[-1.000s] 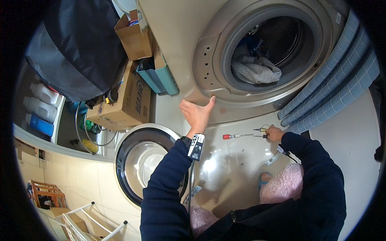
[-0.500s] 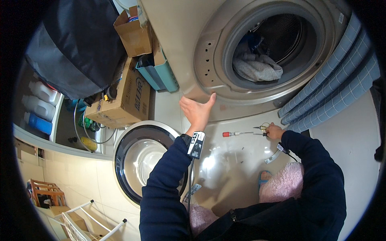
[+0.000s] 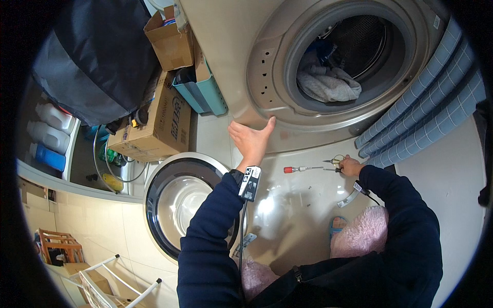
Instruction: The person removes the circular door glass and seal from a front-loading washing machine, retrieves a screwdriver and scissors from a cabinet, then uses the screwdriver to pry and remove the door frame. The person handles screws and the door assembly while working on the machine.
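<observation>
The front-loading washing machine (image 3: 241, 61) stands before me with its round opening bare, and a grey cloth (image 3: 328, 86) lies at the drum mouth. My left hand (image 3: 251, 138) rests at the lower edge of the machine's front, fingers stretched and thumb spread wide. Low to the right, my right hand (image 3: 351, 166) has its fingers closed at the handle loops of small scissors (image 3: 337, 160); its fingertips are partly hidden. Beside these, a screwdriver (image 3: 295, 169) with a red and clear handle lies on the floor, its shaft pointing towards my right hand.
The detached round washer door (image 3: 154, 205) lies on the floor at my left. Several small screws (image 3: 309, 205) and a curved metal piece (image 3: 348, 199) are on the floor. A cardboard box (image 3: 164, 126) and a teal bin (image 3: 208, 92) stand left; a blue checked cloth (image 3: 418, 108) hangs right.
The scissors have turned slightly at my right hand's fingers. My left hand keeps its place on the machine, and the view has shifted a little.
</observation>
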The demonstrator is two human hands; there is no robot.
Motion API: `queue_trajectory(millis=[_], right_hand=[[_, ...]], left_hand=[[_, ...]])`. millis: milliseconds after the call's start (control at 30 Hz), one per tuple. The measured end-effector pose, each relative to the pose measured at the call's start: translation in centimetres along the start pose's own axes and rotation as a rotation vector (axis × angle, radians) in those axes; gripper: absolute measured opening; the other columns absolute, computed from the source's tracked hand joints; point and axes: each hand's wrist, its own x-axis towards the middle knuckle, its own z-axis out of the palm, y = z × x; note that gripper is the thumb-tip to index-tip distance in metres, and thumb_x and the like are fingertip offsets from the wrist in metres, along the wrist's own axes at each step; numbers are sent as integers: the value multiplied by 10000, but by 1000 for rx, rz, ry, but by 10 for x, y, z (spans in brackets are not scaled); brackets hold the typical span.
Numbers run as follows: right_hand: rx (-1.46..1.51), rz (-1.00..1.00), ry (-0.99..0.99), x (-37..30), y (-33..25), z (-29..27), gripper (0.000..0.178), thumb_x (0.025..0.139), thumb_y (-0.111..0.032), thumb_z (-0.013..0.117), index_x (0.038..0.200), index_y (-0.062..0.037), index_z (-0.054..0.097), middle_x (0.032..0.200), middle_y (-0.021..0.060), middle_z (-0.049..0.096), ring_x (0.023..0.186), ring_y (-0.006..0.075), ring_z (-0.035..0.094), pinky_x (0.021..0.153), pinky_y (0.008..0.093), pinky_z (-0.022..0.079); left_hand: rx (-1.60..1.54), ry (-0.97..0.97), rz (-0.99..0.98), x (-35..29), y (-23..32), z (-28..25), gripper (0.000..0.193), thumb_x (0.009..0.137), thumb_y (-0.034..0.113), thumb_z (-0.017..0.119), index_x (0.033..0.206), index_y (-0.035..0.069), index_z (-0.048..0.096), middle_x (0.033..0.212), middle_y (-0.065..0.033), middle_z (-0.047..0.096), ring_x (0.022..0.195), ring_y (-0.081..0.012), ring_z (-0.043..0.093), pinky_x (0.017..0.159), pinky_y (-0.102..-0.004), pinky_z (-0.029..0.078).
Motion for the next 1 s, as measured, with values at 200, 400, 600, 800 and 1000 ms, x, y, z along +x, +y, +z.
queue_trajectory(millis=[200, 400, 600, 800, 1000], right_hand=[[-16, 24, -1, -4, -6, -5, 214, 769, -191, 559, 900, -63, 670, 920, 131, 650, 1067, 316, 499, 876, 387, 456], [-68, -24, 22, -2, -2, -1, 205, 772, -186, 556, 878, -56, 674, 904, 127, 656, 1036, 313, 505, 850, 394, 465], [-17, -42, 62, 1, 3, 5, 194, 766, -169, 557, 869, -53, 674, 905, 148, 648, 1019, 322, 508, 833, 405, 466], [-14, -18, 45, 3, 5, 7, 203, 763, -163, 557, 886, -48, 670, 923, 195, 623, 1000, 344, 523, 838, 417, 460], [-40, 10, 34, 4, 4, 7, 221, 779, -178, 542, 899, -32, 656, 926, 194, 622, 985, 340, 526, 841, 406, 458]], left_hand=[[5, -9, -6, 0, 1, -1, 910, 596, 556, 771, 1034, -131, 365, 1014, -257, 431, 1006, -376, 415, 898, -433, 356], [-16, -18, -23, 0, 2, -2, 914, 590, 556, 776, 1033, -131, 366, 1023, -254, 429, 999, -374, 416, 898, -432, 356], [-12, -11, -33, 0, 3, -1, 912, 586, 551, 780, 1032, -128, 366, 1021, -254, 431, 1007, -377, 417, 900, -433, 357], [-22, -17, -30, 0, 2, -2, 918, 586, 548, 782, 1041, -130, 362, 1024, -253, 432, 1011, -381, 421, 902, -433, 361], [-12, -33, -40, 0, 3, -3, 907, 593, 536, 783, 1046, -127, 362, 1034, -255, 427, 1021, -379, 414, 910, -433, 356]])
